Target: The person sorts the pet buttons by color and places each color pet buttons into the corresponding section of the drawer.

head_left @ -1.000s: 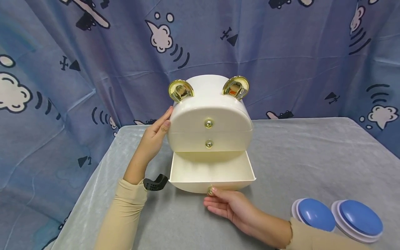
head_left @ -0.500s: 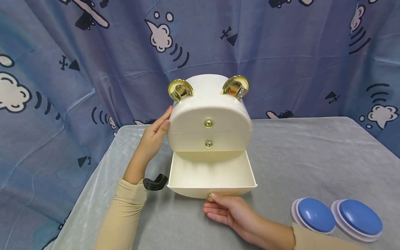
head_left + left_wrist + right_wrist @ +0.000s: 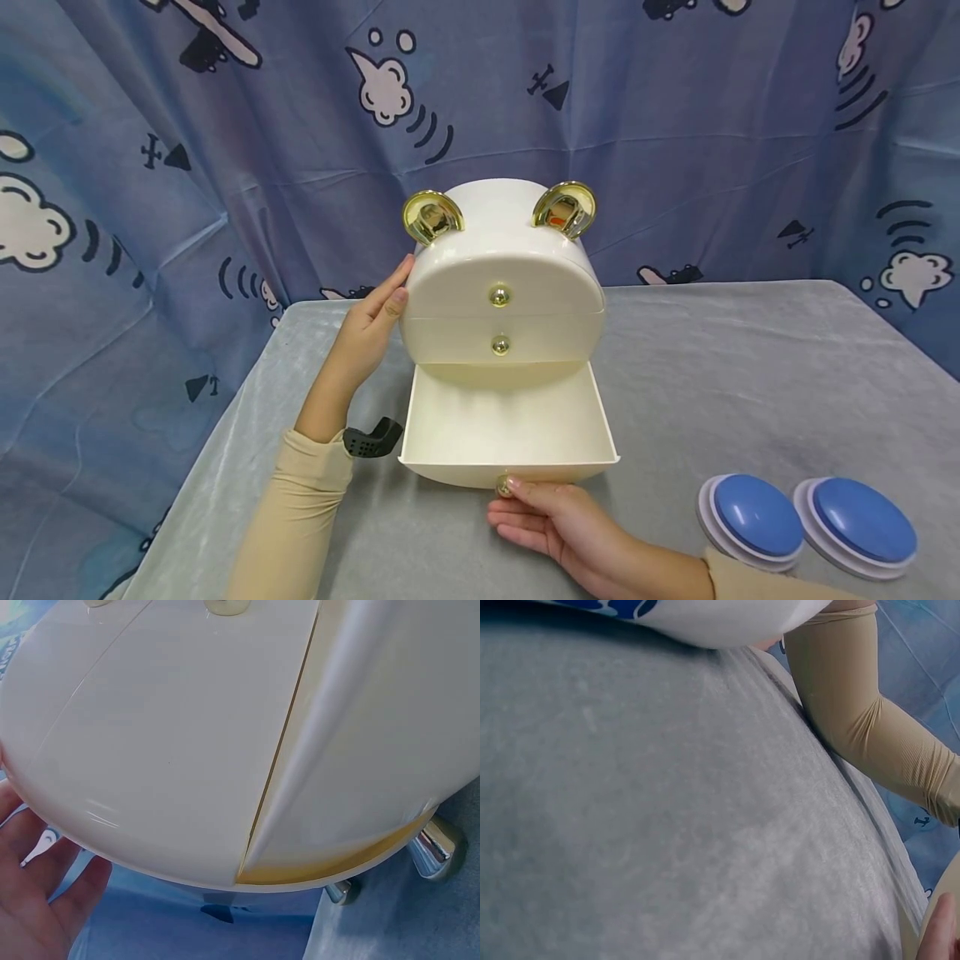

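Observation:
A white rounded drawer box [image 3: 502,283] with two gold ears stands in the middle of the table in the head view. Its bottom drawer [image 3: 510,417] is pulled out toward me and nothing lies inside. Two upper drawers with gold knobs are closed. My right hand [image 3: 558,521] pinches the gold knob [image 3: 504,486] of the bottom drawer between thumb and finger, the other fingers extended below. My left hand [image 3: 367,329] rests flat against the box's left side, fingers straight. In the left wrist view the left fingers [image 3: 82,892] lie along the box's curved edge.
Two blue dome push buttons [image 3: 757,515] on white bases sit at the right front, beside my right sleeve. The grey cloth-covered table [image 3: 735,375] extends right of the box. A blue patterned curtain [image 3: 300,125] hangs behind and to the left.
The bottom drawer has slid farther out toward me, its knob moving with my right hand. My left hand has stayed against the box's side.

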Demonstrator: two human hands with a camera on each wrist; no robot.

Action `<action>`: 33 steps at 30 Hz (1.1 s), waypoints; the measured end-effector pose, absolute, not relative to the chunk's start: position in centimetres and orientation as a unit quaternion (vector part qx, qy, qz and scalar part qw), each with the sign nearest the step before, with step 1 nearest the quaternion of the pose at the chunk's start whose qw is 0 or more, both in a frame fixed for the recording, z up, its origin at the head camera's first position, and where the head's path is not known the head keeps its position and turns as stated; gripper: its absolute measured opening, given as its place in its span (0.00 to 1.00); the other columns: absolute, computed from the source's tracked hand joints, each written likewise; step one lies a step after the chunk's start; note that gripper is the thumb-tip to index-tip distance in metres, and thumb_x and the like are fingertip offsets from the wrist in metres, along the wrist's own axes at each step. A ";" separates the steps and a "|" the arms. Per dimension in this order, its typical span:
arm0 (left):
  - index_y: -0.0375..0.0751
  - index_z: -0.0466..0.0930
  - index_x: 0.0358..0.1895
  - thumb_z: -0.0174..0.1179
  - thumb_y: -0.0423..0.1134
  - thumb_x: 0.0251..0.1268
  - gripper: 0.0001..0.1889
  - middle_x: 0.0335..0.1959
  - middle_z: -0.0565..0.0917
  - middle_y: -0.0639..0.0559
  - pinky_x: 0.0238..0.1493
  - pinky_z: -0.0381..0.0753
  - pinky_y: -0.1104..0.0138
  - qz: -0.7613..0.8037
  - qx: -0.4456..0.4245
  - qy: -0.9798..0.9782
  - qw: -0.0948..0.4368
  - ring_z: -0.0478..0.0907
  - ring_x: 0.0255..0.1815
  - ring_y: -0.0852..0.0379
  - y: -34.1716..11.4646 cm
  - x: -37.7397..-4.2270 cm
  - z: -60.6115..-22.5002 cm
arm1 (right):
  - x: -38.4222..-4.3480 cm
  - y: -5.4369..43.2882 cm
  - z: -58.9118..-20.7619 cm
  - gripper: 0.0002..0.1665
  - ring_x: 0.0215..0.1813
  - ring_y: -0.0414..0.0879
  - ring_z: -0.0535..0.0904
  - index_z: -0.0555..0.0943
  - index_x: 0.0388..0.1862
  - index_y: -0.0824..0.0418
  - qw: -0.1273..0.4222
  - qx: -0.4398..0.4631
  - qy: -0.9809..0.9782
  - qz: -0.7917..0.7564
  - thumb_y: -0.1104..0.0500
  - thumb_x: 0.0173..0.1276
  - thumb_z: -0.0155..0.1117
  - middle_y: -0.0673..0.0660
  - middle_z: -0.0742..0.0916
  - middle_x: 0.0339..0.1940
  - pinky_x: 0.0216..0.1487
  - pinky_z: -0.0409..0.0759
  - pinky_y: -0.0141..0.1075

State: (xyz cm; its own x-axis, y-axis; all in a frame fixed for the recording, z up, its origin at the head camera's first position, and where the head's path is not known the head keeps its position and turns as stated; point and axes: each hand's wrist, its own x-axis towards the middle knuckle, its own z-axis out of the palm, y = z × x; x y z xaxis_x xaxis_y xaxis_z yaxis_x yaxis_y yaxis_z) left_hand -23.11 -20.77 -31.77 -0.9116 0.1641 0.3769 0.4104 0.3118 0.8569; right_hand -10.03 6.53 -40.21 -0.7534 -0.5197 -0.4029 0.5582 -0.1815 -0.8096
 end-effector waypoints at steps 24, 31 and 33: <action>0.49 0.61 0.77 0.43 0.47 0.82 0.25 0.79 0.59 0.58 0.81 0.54 0.61 -0.552 -0.178 -0.807 0.111 0.54 0.80 0.61 -21.0 -23.2 -32.0 | -9.3 15.0 -34.0 0.17 0.51 0.41 0.87 0.83 0.57 0.59 0.171 -0.077 0.710 -0.678 0.64 0.71 0.63 0.47 0.91 0.48 0.51 0.85 0.31; 0.48 0.60 0.77 0.43 0.47 0.81 0.26 0.79 0.59 0.57 0.81 0.54 0.60 -0.552 -0.180 -0.807 0.108 0.53 0.81 0.59 -20.9 -23.3 -32.0 | -9.9 19.4 -33.2 0.35 0.53 0.26 0.81 0.72 0.72 0.53 0.101 0.078 0.815 -0.565 0.42 0.70 0.64 0.31 0.85 0.54 0.46 0.81 0.21; 0.48 0.60 0.77 0.43 0.47 0.82 0.26 0.79 0.59 0.57 0.81 0.54 0.60 -0.551 -0.179 -0.807 0.110 0.53 0.81 0.59 -20.9 -23.3 -31.9 | -10.0 20.5 -33.6 0.38 0.52 0.22 0.79 0.70 0.74 0.52 0.075 0.095 0.831 -0.543 0.39 0.69 0.63 0.28 0.83 0.54 0.44 0.80 0.19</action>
